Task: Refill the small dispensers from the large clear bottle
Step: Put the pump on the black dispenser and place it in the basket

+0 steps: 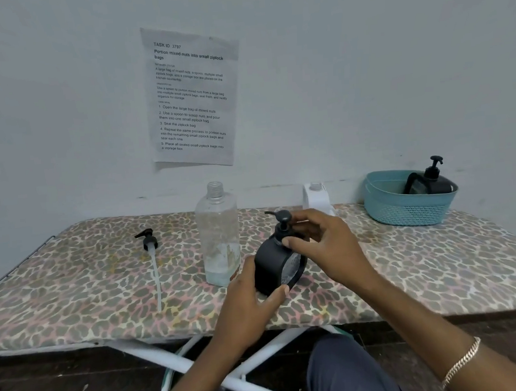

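The small dispenser (pixel 277 265) is a squat, matte black bottle with rounded shoulders and a pale, shiny panel on the face turned to the right. A black pump top sits on its neck, with the spout pointing left. It stands on the desk (pixel 413 275) near the front edge at the centre, tilted a little to the left.

The left grip (pixel 250 299) is curled round the dispenser's lower body, with the thumb along the front and the fingers behind. The right grip (pixel 320 239) pinches the neck just under the pump top, the thumb in front and the fingers bent round the far side.

Just left of the dispenser stands the large clear bottle (pixel 218 230), upright and uncapped, its threaded mouth bare. Only a shallow layer of liquid lies at its bottom. Further left a loose pump (pixel 150 245) lies flat on the leopard-print cover, its white tube running toward the front edge.

There are two black dispensers. The second dispenser (pixel 430 180) sits inside a teal basket (pixel 407 210) at the back right of the desk. There is one clear bottle, one loose pump and one basket.

A white object (pixel 316 198) stands at the back edge behind the right grip; what it is cannot be told. One printed sheet (pixel 193 96) is fixed to the wall. A chain bracelet (pixel 461 363) circles the right wrist.
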